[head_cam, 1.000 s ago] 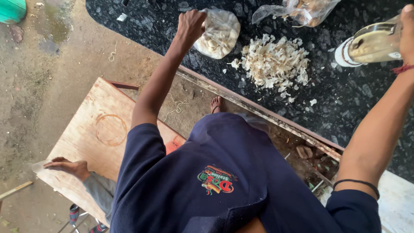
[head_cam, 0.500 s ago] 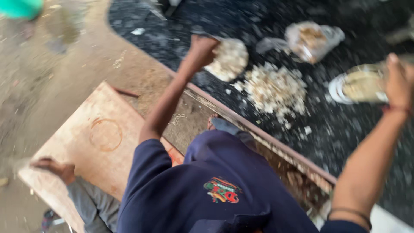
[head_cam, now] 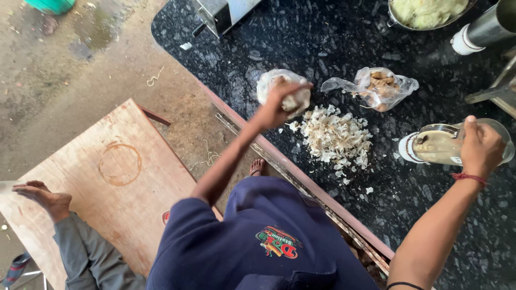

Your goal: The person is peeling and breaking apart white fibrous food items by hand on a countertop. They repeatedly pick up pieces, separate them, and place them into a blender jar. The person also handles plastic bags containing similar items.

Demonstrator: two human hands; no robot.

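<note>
A black speckled stone counter [head_cam: 333,48] runs across the upper right, with a bare concrete floor [head_cam: 64,80] beside it and a wooden table [head_cam: 123,182] below left.

On the counter, near its front edge, lies a small clear bag [head_cam: 274,80] of pale pieces. The left hand [head_cam: 279,102] rests on it, fingers curled down over the bag's right end — closed around it. Just to the right of the bag sits a loose pile of pale shavings [head_cam: 336,137], touching the bag's lower side. Beyond the pile lies a second clear bag [head_cam: 379,86] holding brownish chunks, apart from the first.

Farther right, the right hand [head_cam: 481,147] grips a glass jar [head_cam: 443,145] lying on its side, the fingers wrapped over its upper end; a red thread circles the wrist. The jar holds a pale murky filling.

At the top edge stand a metal bowl [head_cam: 427,11] of yellowish mash and a steel cylinder [head_cam: 481,29]. On the wooden table, a bare foot [head_cam: 40,196] of another person rests — a grey trouser leg below it.
</note>
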